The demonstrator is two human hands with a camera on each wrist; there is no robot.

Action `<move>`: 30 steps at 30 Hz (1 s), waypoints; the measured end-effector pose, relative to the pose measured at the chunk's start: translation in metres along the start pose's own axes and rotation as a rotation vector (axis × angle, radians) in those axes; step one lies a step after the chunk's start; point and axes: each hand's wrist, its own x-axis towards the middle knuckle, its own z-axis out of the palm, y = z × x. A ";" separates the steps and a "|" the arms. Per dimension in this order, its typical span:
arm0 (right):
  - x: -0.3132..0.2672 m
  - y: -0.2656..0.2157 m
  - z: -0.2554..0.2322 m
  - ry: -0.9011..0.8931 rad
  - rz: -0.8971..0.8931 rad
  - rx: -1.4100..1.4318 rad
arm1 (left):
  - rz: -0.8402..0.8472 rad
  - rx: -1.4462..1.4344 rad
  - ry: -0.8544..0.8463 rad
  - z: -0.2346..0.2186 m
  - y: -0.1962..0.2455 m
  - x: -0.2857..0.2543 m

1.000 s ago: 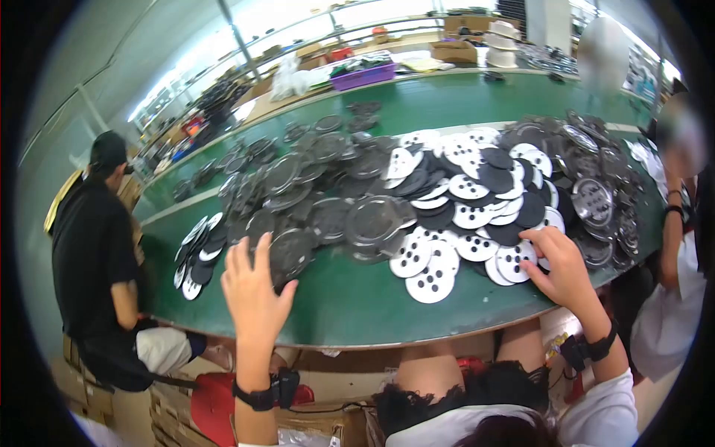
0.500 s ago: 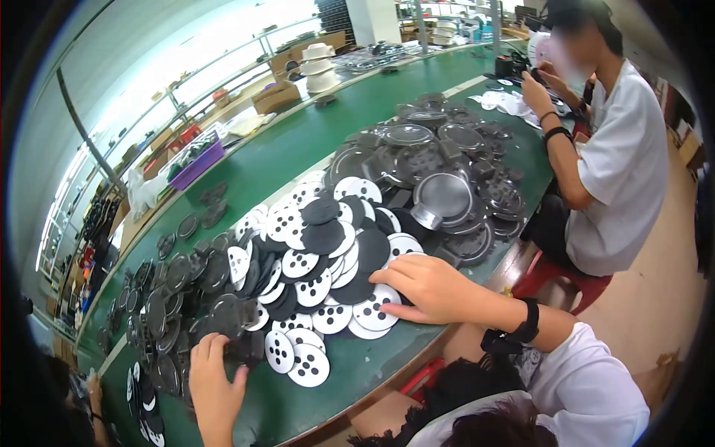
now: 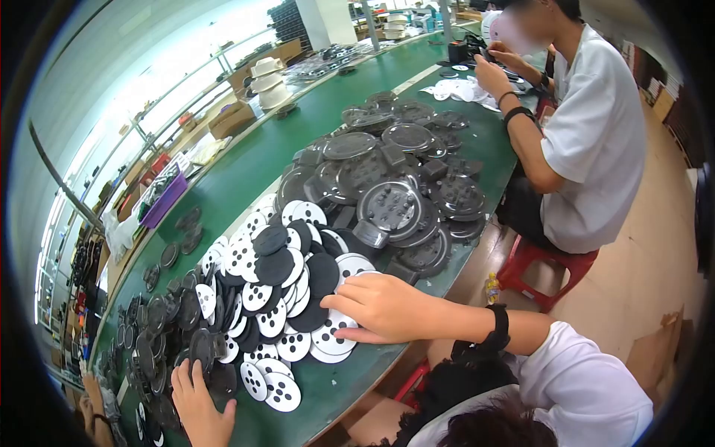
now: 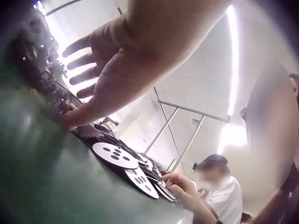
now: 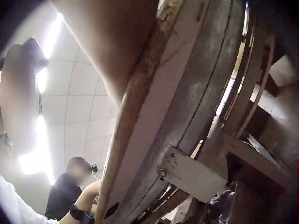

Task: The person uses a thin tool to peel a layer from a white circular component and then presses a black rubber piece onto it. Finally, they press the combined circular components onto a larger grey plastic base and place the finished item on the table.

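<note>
White round discs [image 3: 283,392] with black dots lie heaped with black discs [image 3: 274,267] on the green table. My right hand [image 3: 387,307] rests over the near right part of this heap, fingertips on a dotted disc and thumb apart from the fingers. Dark clear plastic round parts [image 3: 222,378] are piled to the left. At that pile's near edge is my left hand [image 3: 199,408], fingers spread with nothing between them. In the left wrist view its palm [image 4: 110,70] and straight fingers show beside the dotted discs. The right wrist view shows mostly the table edge [image 5: 135,107].
A larger pile of dark plastic parts [image 3: 387,201] stands beyond my right hand. Another person [image 3: 588,141] in a white shirt sits at the right on a red stool [image 3: 547,268]. A purple basket [image 3: 165,200] and shelving are across the table.
The head view has swung to the right, bringing the seated person in. My right hand stays on the dotted discs; my left hand stays near the dark parts, fingers spread.
</note>
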 end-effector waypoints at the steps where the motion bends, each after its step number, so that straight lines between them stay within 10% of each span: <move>1: 0.000 0.001 0.000 0.006 0.009 -0.004 | 0.011 0.002 0.000 -0.008 0.007 0.002; 7: 0.003 0.007 -0.005 0.240 0.052 -0.094 | 0.487 -0.207 0.066 -0.028 0.072 0.018; 13: 0.016 0.026 -0.039 0.170 0.127 -0.476 | 0.535 -0.281 -0.045 0.006 0.097 0.043; 30: 0.032 0.069 -0.047 0.107 0.080 -0.330 | 0.529 -0.463 0.042 0.040 0.069 0.058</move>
